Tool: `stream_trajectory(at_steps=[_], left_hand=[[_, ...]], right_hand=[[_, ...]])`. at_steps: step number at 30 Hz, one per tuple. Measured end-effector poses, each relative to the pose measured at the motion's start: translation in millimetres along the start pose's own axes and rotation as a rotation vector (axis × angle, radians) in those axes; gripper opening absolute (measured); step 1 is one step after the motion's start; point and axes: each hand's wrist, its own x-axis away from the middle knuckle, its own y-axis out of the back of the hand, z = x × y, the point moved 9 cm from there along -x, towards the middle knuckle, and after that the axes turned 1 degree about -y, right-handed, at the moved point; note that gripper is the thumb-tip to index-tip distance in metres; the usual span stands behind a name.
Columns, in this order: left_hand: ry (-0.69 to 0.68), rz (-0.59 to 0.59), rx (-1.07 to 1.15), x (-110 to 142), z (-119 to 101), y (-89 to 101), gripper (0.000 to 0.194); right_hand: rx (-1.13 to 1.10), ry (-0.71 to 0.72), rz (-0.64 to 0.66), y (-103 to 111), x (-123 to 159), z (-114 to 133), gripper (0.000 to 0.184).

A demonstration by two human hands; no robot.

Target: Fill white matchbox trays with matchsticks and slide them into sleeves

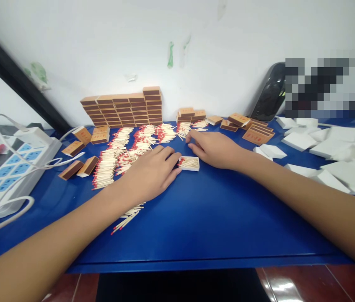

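A small white matchbox tray (193, 168) with several red-tipped matches in it lies on the blue table. My left hand (150, 172) has its thumb and fingers closed at the tray's left end. Just beyond the tray is my right hand (215, 147), its fingers bent and a small gap showing between fingertips and thumb. Those fingertips are close to a small heap of matches (182, 129); nothing is visible in them. Rows of loose matches (106, 167) spread behind and left of my left hand, and a few more matches (128, 220) lie beneath that wrist.
Closed matchboxes (123, 111) are stacked against the wall. Others lie loose at the left (73, 149) and back right (257, 132). White empty trays (331, 142) are heaped on the right. A power strip (10, 172) with white cables takes up the left side; a black device (268, 92) leans behind.
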Motion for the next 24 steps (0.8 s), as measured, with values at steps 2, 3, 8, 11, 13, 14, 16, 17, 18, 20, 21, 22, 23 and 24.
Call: stream_trajectory(at_steps=[2,3,8,11,13,14,16,17,18,20,21,22,23,24], left_hand=[[0.003,0.008,-0.013,0.3,-0.2,-1.1,0.036],[0.007,0.015,-0.021,0.4,-0.3,-1.7,0.036],[0.018,0.034,-0.030,0.9,-1.9,-3.0,0.039],[0.037,0.044,-0.021,0.4,-0.8,-3.9,0.040],[0.041,0.054,-0.016,0.0,-0.2,-4.8,0.041],[0.039,0.057,-0.014,-0.1,-0.1,-5.1,0.041],[0.036,0.057,-0.011,-0.3,0.2,-5.1,0.041],[0.036,0.055,-0.010,-0.3,0.5,-4.9,0.041],[0.035,0.052,-0.010,-0.3,0.8,-4.6,0.041],[0.034,0.047,-0.012,-0.5,1.5,-4.1,0.041],[0.032,0.045,-0.011,-0.6,1.8,-3.9,0.041],[0.029,0.043,-0.010,-0.7,1.9,-3.8,0.041],[0.027,0.041,-0.008,-0.8,2.0,-3.6,0.040],[0.023,0.038,-0.004,-0.8,2.1,-3.2,0.040]], right_hand=[[-0.003,-0.003,0.000,0.0,0.0,-0.1,0.027],[-0.003,-0.005,0.002,-0.2,0.0,-0.2,0.027],[0.006,-0.017,0.004,-1.3,-0.9,-1.1,0.026],[-0.003,-0.004,-0.004,-1.4,-1.3,-0.3,0.025],[-0.010,-0.002,-0.011,-1.0,-1.2,-0.3,0.024],[-0.014,-0.002,-0.014,-0.8,-1.1,-0.4,0.024],[-0.018,-0.005,-0.015,-0.9,-1.0,-0.9,0.023],[-0.016,-0.006,-0.012,-1.2,-1.0,-1.1,0.023],[-0.013,-0.006,-0.009,-1.6,-1.1,-1.3,0.024],[-0.005,-0.007,-0.005,-2.3,-1.3,-1.7,0.024],[-0.003,-0.008,-0.004,-2.5,-1.4,-1.9,0.024],[-0.003,-0.008,-0.004,-2.5,-1.4,-2.0,0.024],[-0.004,-0.010,-0.004,-2.4,-1.4,-2.1,0.024],[-0.006,-0.012,-0.005,-2.2,-1.4,-2.2,0.024]])
